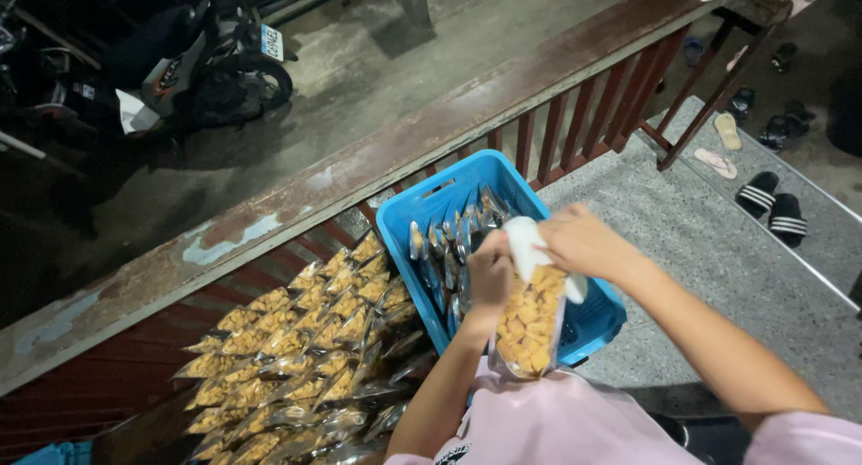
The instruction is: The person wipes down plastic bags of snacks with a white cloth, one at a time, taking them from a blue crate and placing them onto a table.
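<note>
Just right of the frame's centre, my left hand (490, 272) and right hand (584, 242) both gripped one clear bag (530, 326) of yellow snacks, held upright over the blue crate (422, 215). My right hand pinched its white top strip; my left clasped the bag's left edge. More sealed bags stood in the crate. At lower left, a heap of filled bags (296, 366) lay beside the red railing (377, 160).

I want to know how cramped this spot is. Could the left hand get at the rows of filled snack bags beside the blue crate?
Probably yes: the rows of filled snack bags lie open just beside the left hand, nothing between, though it now grips a snack bag.
</note>
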